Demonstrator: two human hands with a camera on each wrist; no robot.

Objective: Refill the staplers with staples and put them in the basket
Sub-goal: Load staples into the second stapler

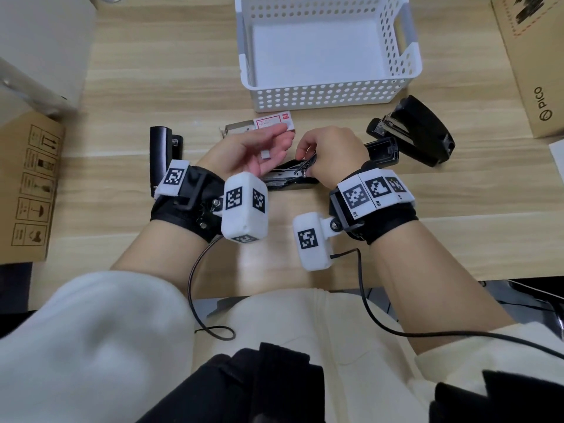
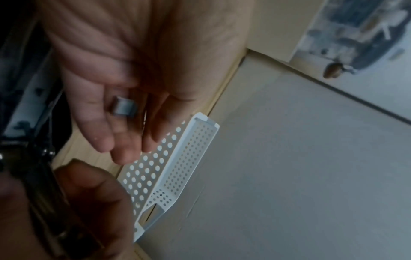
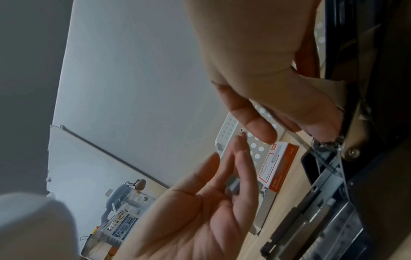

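A black stapler (image 1: 285, 182) lies swung open on the wooden desk (image 1: 183, 87) between my hands, its lid (image 1: 381, 151) folded out to the right. My right hand (image 1: 329, 151) is curled over it and pinches its thin metal pusher rod (image 1: 306, 166). My left hand (image 1: 253, 148) is held palm up just left of it, fingers relaxed, with a short grey staple strip (image 1: 265, 154) lying loose on them. In the left wrist view the strip (image 2: 123, 107) sits across the fingers. The right wrist view shows the strip (image 3: 233, 185) and the stapler's open magazine (image 3: 322, 211).
A white perforated basket (image 1: 323, 96) stands behind the hands. A red-and-white staple box (image 1: 274, 123) lies open in front of it. A second black stapler (image 1: 418, 129) sits at the right, a third (image 1: 160, 154) at the left. Cardboard boxes (image 1: 30, 187) (image 1: 534, 71) flank the desk.
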